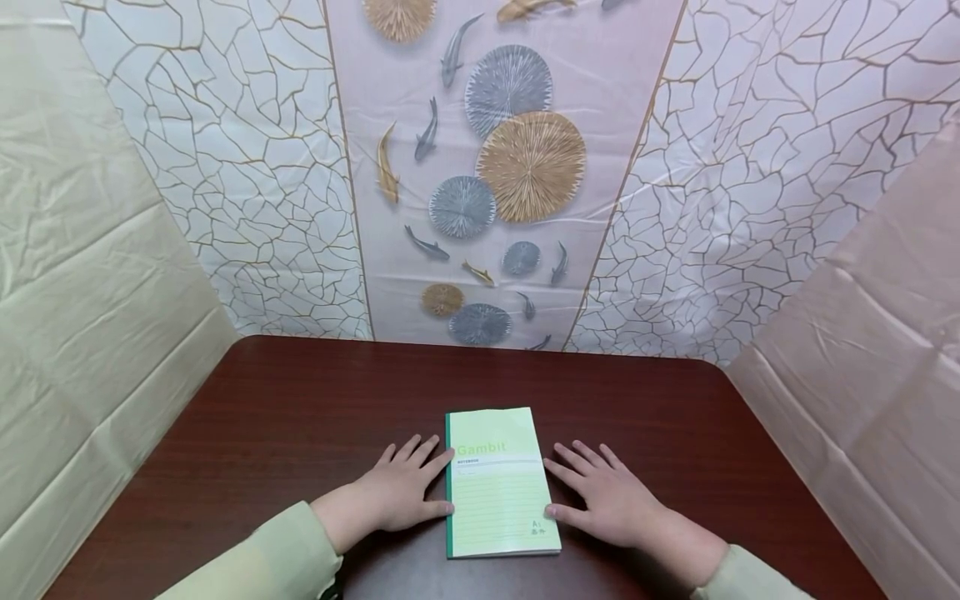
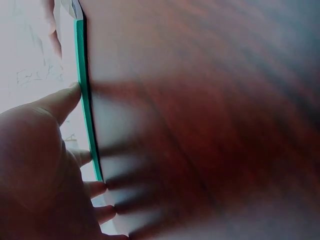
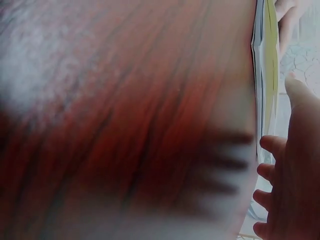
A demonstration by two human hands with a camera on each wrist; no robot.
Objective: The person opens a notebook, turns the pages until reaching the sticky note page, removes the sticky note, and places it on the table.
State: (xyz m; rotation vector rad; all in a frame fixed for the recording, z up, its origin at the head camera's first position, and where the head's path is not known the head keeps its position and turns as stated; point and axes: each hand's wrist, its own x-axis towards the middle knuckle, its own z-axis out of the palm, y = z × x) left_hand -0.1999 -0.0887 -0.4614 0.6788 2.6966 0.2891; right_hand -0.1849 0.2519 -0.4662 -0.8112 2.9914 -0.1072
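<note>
A pale green notebook (image 1: 498,500) with a dark green spine and the word "Gambit" on its cover lies closed on the table, spine to the left. My left hand (image 1: 397,487) is spread beside it, thumb and index fingertips at the spine. In the left wrist view the thumb (image 2: 65,102) meets the green spine (image 2: 84,75). My right hand (image 1: 611,500) is spread on the other side, thumb and index fingertips at the page edge. The right wrist view shows the notebook's page edges (image 3: 259,65) close by the straight fingers (image 3: 272,144).
The dark red-brown table (image 1: 300,417) has rounded far corners. Behind it hangs a patterned cloth (image 1: 480,250) with fish and round leaf shapes. Pale cloth walls (image 1: 97,333) rise along the left and right sides.
</note>
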